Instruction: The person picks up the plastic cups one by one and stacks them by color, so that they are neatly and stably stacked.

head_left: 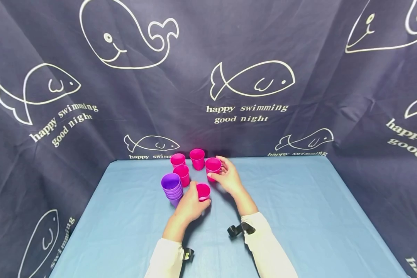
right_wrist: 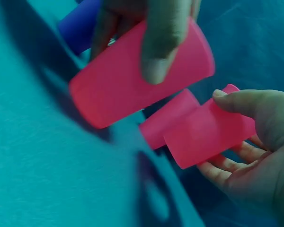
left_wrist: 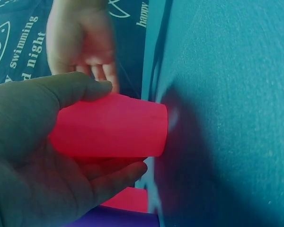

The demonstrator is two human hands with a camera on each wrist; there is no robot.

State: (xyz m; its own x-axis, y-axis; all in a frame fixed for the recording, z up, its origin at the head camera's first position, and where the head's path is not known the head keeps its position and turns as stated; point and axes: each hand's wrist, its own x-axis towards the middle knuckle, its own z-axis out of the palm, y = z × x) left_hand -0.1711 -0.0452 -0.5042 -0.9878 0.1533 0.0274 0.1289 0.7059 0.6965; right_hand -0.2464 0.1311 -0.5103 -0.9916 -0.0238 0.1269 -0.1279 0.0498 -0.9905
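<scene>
My left hand (head_left: 189,207) grips a pink cup (head_left: 204,188) near the middle of the table, its mouth facing up. In the left wrist view the thumb lies along one side of that pink cup (left_wrist: 113,127) and the fingers along the other, with a shadow on the cloth by its base. Farther back and to the right, my right hand (head_left: 231,179) holds a second pink cup (head_left: 212,165) between thumb and fingers. That cup (right_wrist: 203,135) overlaps another pink cup (right_wrist: 165,120) behind it in the right wrist view.
A nested stack of purple cups (head_left: 172,187) stands just left of my left hand. Three more pink cups stand beyond: one beside the stack (head_left: 182,174), one behind it (head_left: 177,160), one at the back edge (head_left: 197,159). Dark printed curtains (head_left: 194,96) enclose the blue-covered table (head_left: 299,216).
</scene>
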